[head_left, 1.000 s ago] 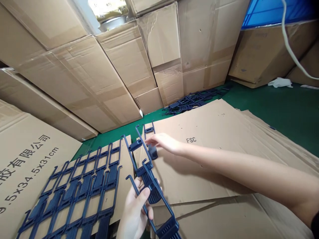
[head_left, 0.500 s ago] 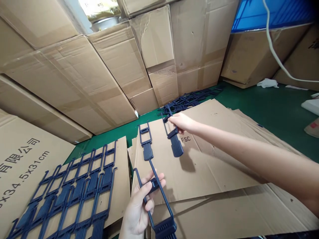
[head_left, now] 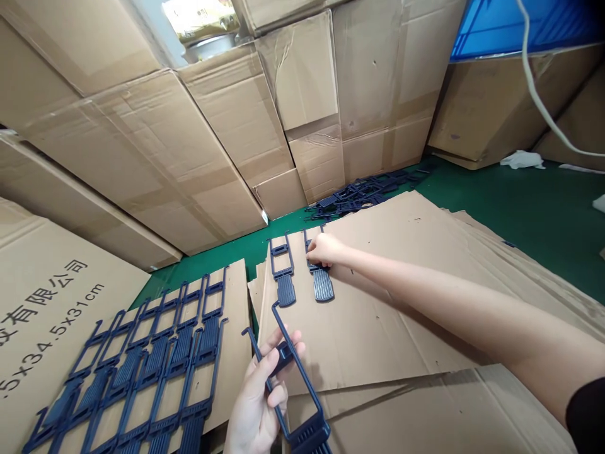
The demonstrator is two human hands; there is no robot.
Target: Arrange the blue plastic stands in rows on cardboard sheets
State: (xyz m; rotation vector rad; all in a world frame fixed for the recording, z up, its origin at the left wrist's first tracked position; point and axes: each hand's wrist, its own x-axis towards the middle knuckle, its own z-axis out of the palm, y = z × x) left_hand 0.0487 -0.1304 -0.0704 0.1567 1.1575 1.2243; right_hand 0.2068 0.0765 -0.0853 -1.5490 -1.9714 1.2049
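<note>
Plastic frames (head_left: 182, 350) on flattened cardboard (head_left: 378, 334)

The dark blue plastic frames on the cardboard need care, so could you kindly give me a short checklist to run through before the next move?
1. Right hand on the frame lying on the cardboard sheet: ok, fingertips rest on its upper end.
2. Frame beside it: ok, lying apart, not touching it.
3. Left hand on the held frame: ok, fingers wrap its crossbar.
4. Held frame's hooked end: ok, apart from the rows of frames on the left.
5. Undersides of the frames on the sheet: cannot tell, hidden.
</note>
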